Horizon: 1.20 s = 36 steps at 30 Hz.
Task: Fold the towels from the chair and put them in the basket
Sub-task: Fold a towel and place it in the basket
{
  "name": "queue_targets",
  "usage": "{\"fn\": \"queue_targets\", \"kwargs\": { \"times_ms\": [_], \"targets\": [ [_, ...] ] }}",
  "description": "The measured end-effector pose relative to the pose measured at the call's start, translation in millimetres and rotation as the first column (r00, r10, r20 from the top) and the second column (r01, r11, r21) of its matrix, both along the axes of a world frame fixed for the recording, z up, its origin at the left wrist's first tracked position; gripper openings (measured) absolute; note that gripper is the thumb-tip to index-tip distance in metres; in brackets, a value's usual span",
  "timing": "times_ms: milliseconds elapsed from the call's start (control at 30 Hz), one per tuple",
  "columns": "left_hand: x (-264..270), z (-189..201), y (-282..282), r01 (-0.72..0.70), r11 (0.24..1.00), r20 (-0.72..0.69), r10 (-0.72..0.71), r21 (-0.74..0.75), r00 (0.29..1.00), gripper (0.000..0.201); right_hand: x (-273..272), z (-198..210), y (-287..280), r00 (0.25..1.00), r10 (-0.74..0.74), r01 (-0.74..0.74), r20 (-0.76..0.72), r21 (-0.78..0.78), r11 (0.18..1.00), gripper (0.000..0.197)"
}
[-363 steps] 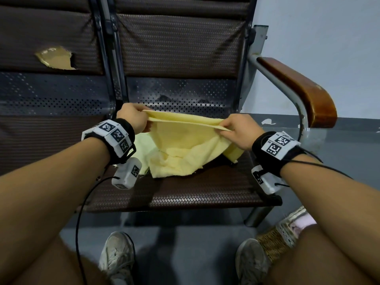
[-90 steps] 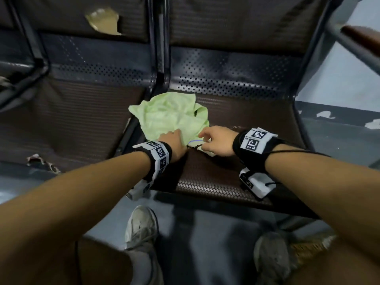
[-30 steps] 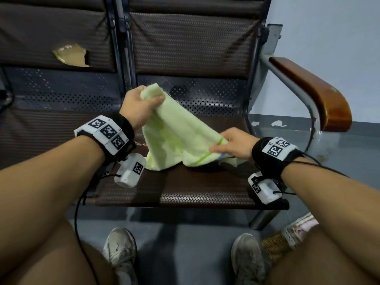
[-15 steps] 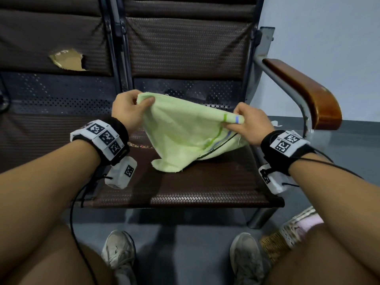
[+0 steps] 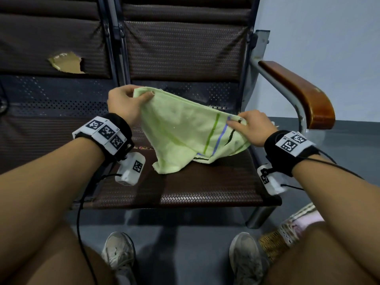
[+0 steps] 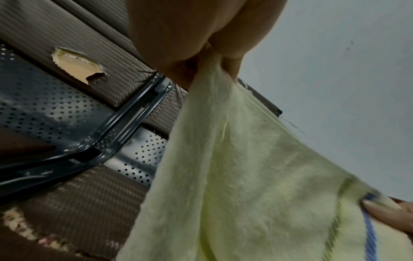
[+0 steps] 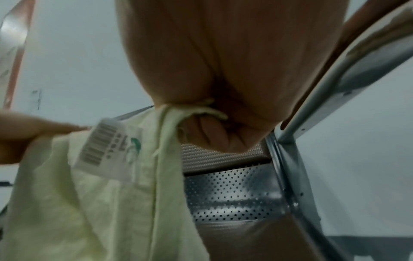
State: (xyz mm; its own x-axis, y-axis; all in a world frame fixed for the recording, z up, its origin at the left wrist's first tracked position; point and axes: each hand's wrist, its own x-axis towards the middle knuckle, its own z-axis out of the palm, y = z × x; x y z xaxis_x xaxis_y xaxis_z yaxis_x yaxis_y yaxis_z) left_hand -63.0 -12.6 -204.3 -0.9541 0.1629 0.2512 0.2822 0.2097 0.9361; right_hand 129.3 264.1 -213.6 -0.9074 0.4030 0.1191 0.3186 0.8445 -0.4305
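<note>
A pale green towel (image 5: 185,128) with green and blue stripes hangs stretched between my hands over the brown woven chair seat (image 5: 205,182). My left hand (image 5: 131,99) pinches its upper left corner, seen close in the left wrist view where the towel (image 6: 245,176) drops from my left hand (image 6: 208,53). My right hand (image 5: 242,124) grips the striped right edge; in the right wrist view the towel (image 7: 100,203) with a barcode label (image 7: 105,144) runs from my right hand (image 7: 201,120). The towel's lower tip rests on the seat. A woven basket (image 5: 287,231) sits on the floor at lower right, partly hidden by my leg.
A wooden armrest (image 5: 298,93) on a metal frame rises to the right of the seat. The neighbouring seat's backrest has a torn patch (image 5: 65,62). My two shoes (image 5: 119,251) stand on the grey floor before the chair.
My left hand has lifted its corner a little higher and my right hand has moved lower and outward, so the towel is stretched wider and slopes down to the right.
</note>
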Motion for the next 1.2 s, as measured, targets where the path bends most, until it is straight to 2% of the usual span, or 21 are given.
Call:
{"fn": "queue_targets", "kwargs": {
  "times_ms": [100, 200, 267, 367, 500, 567, 633, 700, 767, 833, 867, 900, 967, 1033, 1100, 1133, 1167, 1200],
  "targets": [
    [-1.1, -7.8, 3.3, -0.081, 0.997, 0.091, 0.08, 0.005, 0.993, 0.027, 0.3, 1.3, -13.4, 1.0, -0.018, 0.017, -0.001, -0.311, 0.95, 0.057],
    [5.7, -12.2, 13.6, -0.074, 0.994, 0.171, 0.061, 0.074, 0.983, 0.03, -3.4, 4.0, -35.9, 1.0, -0.028, 0.029, 0.012, -0.643, 0.766, 0.047],
    [16.6, -11.2, 24.2, -0.042, 0.99, 0.204, 0.013, 0.136, 0.979, 0.025, -6.6, 7.8, -52.7, 0.997, -0.051, 0.071, 0.05, -0.774, 0.63, 0.036],
    [45.1, -7.4, 38.7, 0.09, 0.986, 0.204, -0.118, 0.14, 0.972, 0.023, -12.8, 13.6, -72.4, 0.998, -0.031, 0.068, 0.06, -0.89, 0.45, 0.028],
    [90.5, -3.9, 48.7, 0.385, 0.919, 0.105, -0.392, 0.081, 0.914, 0.015, -19.5, 19.4, -83.2, 1.0, -0.027, 0.006, -0.002, -0.95, 0.312, 0.035],
    [102.6, -4.4, 49.8, 0.45, 0.892, 0.028, -0.449, -0.047, 0.893, 0.015, -20.5, 21.2, -85.4, 1.0, -0.015, -0.014, -0.019, -0.961, 0.275, 0.04],
    [106.6, -4.3, 48.1, 0.469, 0.873, 0.019, -0.471, -0.137, 0.882, 0.014, -21.1, 21.0, -86.6, 0.999, 0.003, -0.034, -0.035, -0.946, 0.322, 0.034],
    [105.1, -3.3, 46.0, 0.494, 0.867, 0.115, -0.484, -0.072, 0.867, 0.022, -23.1, 18.2, -87.3, 0.999, 0.001, -0.042, -0.045, -0.911, 0.41, 0.021],
    [99.4, -2.4, 44.8, 0.408, 0.911, 0.199, -0.411, 0.055, 0.89, 0.026, -24.0, 16.5, -88.2, 0.999, -0.014, -0.027, -0.04, -0.861, 0.508, 0.024],
    [88.8, -2.2, 42.5, 0.279, 0.96, 0.183, -0.278, 0.017, 0.943, 0.018, -23.5, 16.3, -88.6, 0.998, 0.038, -0.062, -0.048, -0.798, 0.6, 0.029],
    [83.6, -2.6, 41.7, 0.252, 0.968, 0.183, -0.244, -0.019, 0.952, 0.022, -23.3, 16.6, -88.4, 0.995, 0.08, -0.093, -0.054, -0.769, 0.633, 0.031],
    [79.1, -2.9, 40.8, 0.264, 0.964, 0.214, -0.25, -0.038, 0.944, 0.037, -22.5, 17.6, -88.7, 0.991, 0.117, -0.123, -0.061, -0.741, 0.66, 0.032],
    [71.3, -4.4, 39.4, 0.376, 0.926, 0.362, -0.367, 0.049, 0.857, 0.062, -20.8, 19.6, -88.8, 0.986, 0.151, -0.157, -0.071, -0.697, 0.699, 0.039],
    [64.5, -6.2, 34.7, 0.532, 0.832, 0.478, -0.536, 0.159, 0.696, 0.059, -20.0, 20.3, -85.8, 0.987, 0.143, -0.15, -0.066, -0.674, 0.724, 0.033],
    [60.2, -7.4, 28.5, 0.665, 0.724, 0.544, -0.637, 0.182, 0.546, 0.047, -19.0, 20.5, -81.4, 0.989, 0.142, -0.139, -0.05, -0.671, 0.728, 0.021],
    [57.9, -8.4, 27.2, 0.697, 0.692, 0.555, -0.66, 0.188, 0.506, 0.042, -18.2, 20.6, -78.5, 0.985, 0.165, -0.15, -0.041, -0.668, 0.729, 0.017],
    [55.2, -9.4, 27.8, 0.701, 0.69, 0.552, -0.66, 0.178, 0.51, 0.038, -17.5, 21.1, -73.8, 0.979, 0.204, -0.165, -0.016, -0.652, 0.74, 0.013],
    [52.2, -10.4, 29.9, 0.681, 0.715, 0.53, -0.643, 0.156, 0.553, 0.034, -17.4, 20.4, -67.0, 0.97, 0.242, -0.171, 0.03, -0.62, 0.766, 0.012]
  ]
}}
